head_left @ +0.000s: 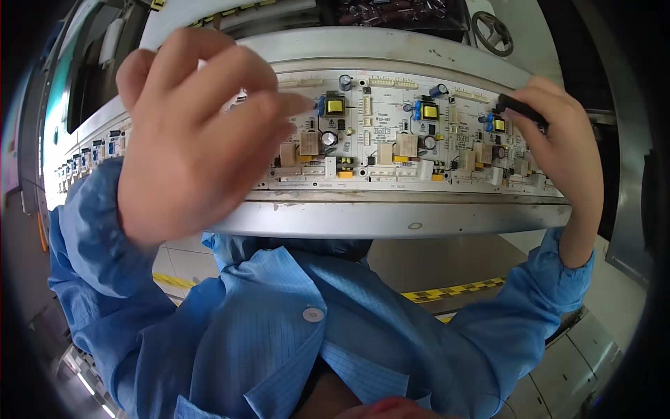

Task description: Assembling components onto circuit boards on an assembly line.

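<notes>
A row of white circuit boards [377, 140] with yellow transformers, blue capacitors and beige relays lies on a metal conveyor rail [391, 220] in front of me. My left hand [188, 133] hovers over the left boards with its fingers loosely curled, an index finger reaching toward a yellow transformer [335, 106]; nothing shows in it. My right hand [569, 150] is at the right end of the row, shut on a small black part [520, 108] held over the rightmost board.
More boards [91, 153] continue along the line to the left. A black handwheel [493, 32] sits beyond the line at top right. Yellow-black floor tape [453, 290] runs below the rail. My blue smock [293, 328] fills the lower view.
</notes>
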`<state>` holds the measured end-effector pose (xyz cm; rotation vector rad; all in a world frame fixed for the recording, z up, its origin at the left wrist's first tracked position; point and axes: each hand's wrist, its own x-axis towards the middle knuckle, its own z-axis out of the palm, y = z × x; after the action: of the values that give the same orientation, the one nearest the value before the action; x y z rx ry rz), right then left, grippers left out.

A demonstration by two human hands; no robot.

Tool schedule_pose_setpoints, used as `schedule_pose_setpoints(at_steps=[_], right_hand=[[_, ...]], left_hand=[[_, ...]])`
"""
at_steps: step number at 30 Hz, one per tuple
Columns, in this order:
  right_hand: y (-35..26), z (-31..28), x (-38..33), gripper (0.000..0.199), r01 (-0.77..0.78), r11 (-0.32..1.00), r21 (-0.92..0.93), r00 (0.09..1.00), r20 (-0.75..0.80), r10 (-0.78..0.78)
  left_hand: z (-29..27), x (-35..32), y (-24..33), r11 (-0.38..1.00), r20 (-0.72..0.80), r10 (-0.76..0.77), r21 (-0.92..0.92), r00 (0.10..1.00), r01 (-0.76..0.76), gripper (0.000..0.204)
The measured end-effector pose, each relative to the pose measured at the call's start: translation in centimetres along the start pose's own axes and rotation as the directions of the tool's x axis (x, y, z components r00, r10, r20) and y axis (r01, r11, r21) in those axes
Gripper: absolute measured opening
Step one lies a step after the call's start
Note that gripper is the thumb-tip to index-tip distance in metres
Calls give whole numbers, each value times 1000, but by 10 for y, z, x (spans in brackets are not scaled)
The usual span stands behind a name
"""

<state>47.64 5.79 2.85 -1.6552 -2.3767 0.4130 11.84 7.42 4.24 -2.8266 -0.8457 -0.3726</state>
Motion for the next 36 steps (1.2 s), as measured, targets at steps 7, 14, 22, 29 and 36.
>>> schedule_pose_setpoints(at_steps=[7,14,22,29,36], right_hand=[[4,-17,-17,14,148,955,257,907,-420,-28],[-4,-1,-15,12,96,979,179,777,-628,39],[-21,22,-8,14,203,882,425,850,-523,56],[-18,28,-6,11,341,916,211,866,-449,-218],[-37,28,-14,12,365,917,160,858,-440,-265]], left_hand=[[25,-82,20,989,-262,133,90,956,-113,37],[58,-162,12,792,-368,-555,44,747,610,39],[60,-154,12,748,-423,-543,149,725,647,35],[60,-160,13,723,-445,-563,143,696,676,34],[62,-163,13,744,-455,-542,131,707,655,32]])
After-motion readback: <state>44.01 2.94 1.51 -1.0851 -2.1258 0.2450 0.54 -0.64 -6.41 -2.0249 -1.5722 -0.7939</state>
